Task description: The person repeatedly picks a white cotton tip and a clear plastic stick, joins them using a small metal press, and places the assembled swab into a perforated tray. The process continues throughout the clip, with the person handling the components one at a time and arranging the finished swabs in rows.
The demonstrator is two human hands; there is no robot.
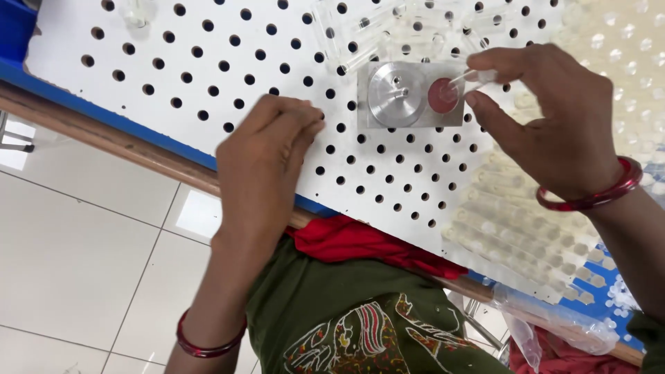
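Note:
My right hand [554,118] pinches a small clear plastic piece [471,76] between thumb and forefinger, its tip at the red round pad [442,95] of a small metal fixture [410,95]. A round silver disc [395,94] sits on the fixture's left half. Left of the fixture, my left hand [267,156] rests on the white perforated board [173,62], its fingers curled together and nothing visible in them.
Rows of small clear tubes [526,235] stand in the board at the right. Clear plastic parts [388,31] lie behind the fixture. A plastic bag [554,322] hangs at the table's front edge. A blue bin [15,28] is at the far left.

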